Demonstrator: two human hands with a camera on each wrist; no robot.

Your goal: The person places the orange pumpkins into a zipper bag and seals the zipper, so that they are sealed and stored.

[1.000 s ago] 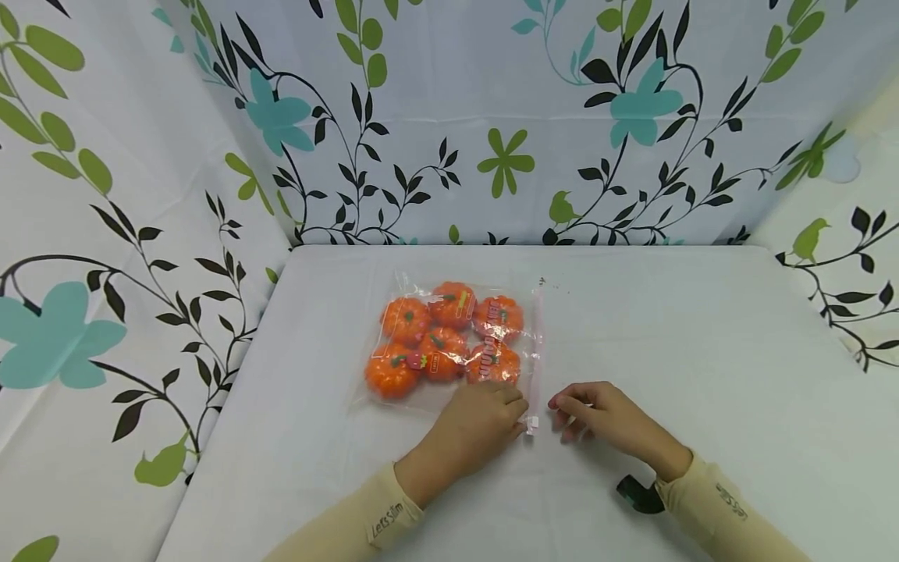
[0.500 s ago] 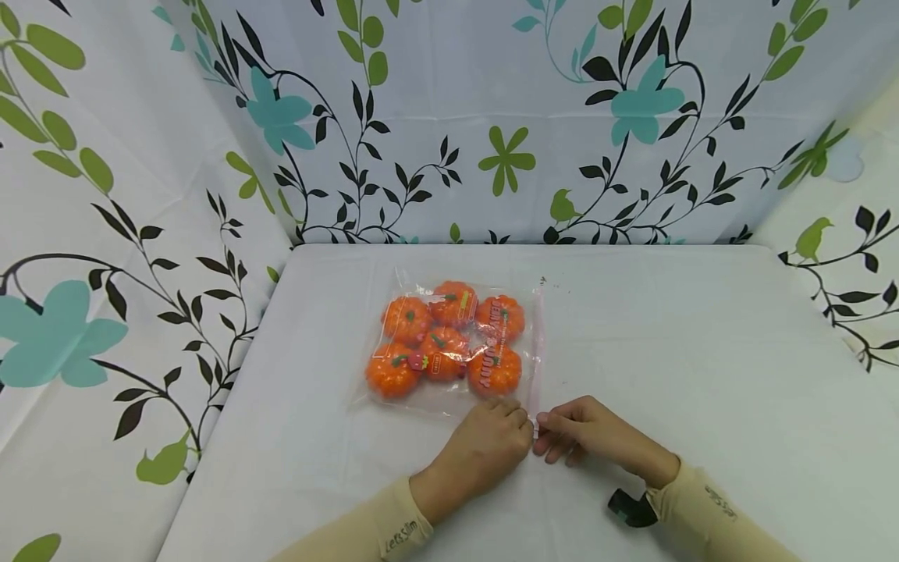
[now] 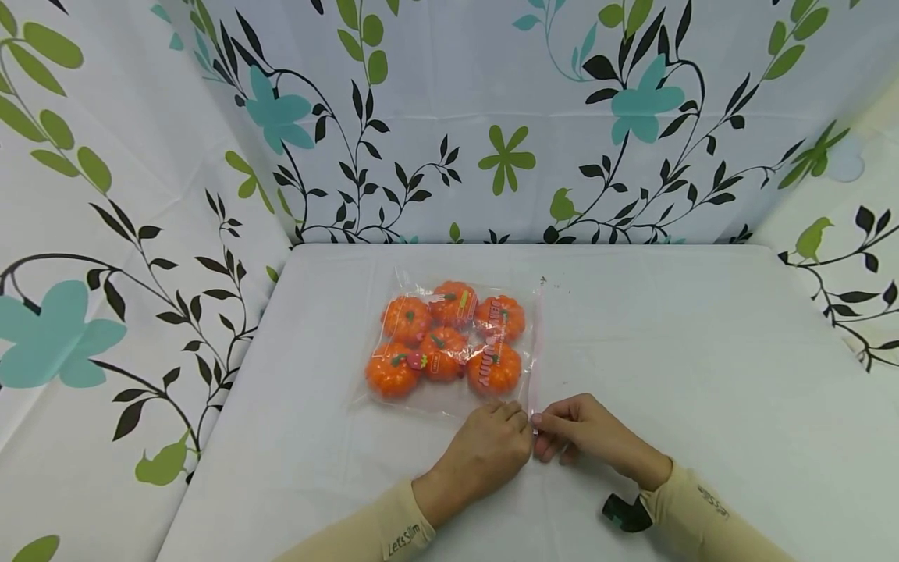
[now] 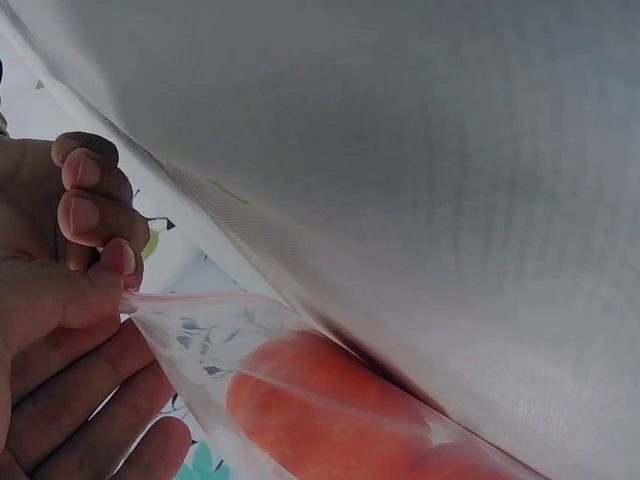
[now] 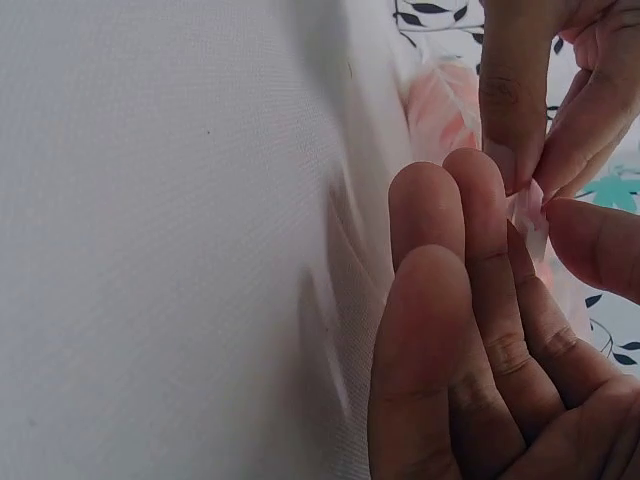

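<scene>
A clear zip bag (image 3: 449, 400) with printed lettering lies on the table, several small orange toy pumpkins (image 3: 444, 355) inside it. Its pale pink zip strip (image 3: 537, 367) runs along the right side. My left hand (image 3: 481, 446) pinches the bag's near right corner, close below the pumpkins. Facing it, my right hand (image 3: 593, 439) has thumb and forefinger on the end of the strip. The right wrist view shows a small whitish slider (image 5: 533, 215) between the fingertips of both hands. The other right fingers (image 5: 425, 330) are bent loosely beside it.
The bag rests on a table under a white cloth (image 3: 674, 336). A black device (image 3: 627, 513) sits at the right wrist. Curtains with leaf and flower prints (image 3: 421, 117) hang behind the table and along its sides.
My right hand has moved left to the bag's corner and pinches the strip's end. My left hand has shifted slightly right and nearer; the pumpkins stay in place.
</scene>
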